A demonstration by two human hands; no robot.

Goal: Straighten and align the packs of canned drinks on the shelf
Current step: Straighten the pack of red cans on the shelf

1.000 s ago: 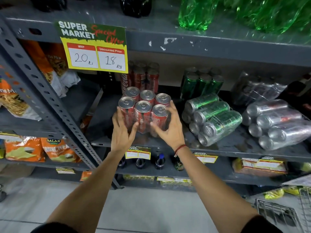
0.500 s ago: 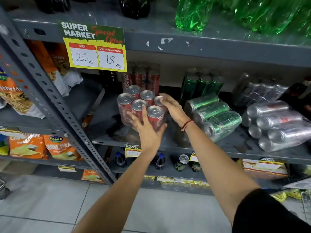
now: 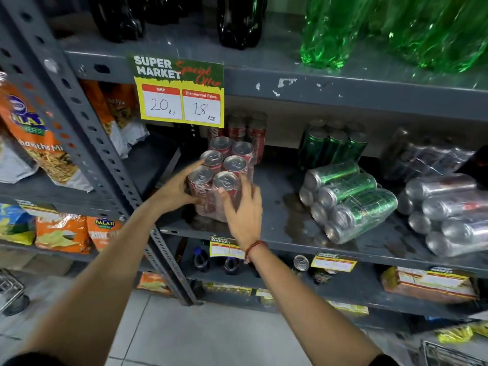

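A shrink-wrapped pack of red cola cans [image 3: 224,165] stands upright at the left of the grey middle shelf [image 3: 277,233], its long side running front to back. My left hand [image 3: 177,191] grips its left front corner. My right hand [image 3: 244,210] presses on its front right side, fingers spread over the wrap. Another red pack [image 3: 245,130] stands behind it. A green can pack [image 3: 348,199] lies on its side to the right, with an upright green pack [image 3: 332,143] behind. A silver can pack [image 3: 446,215] lies tipped at the far right.
A slotted grey upright post [image 3: 105,154] rises just left of the red pack. A price sign [image 3: 179,93] hangs from the shelf above. Snack bags [image 3: 39,143] fill the left bay. Dark bottles [image 3: 237,19] and green bottles [image 3: 396,30] stand on the top shelf. A dark wrapped pack [image 3: 427,159] sits back right.
The red pack has been turned from crosswise to lengthwise and shifted left. My left hand moved to its left corner and my right hand came round to its front right side.
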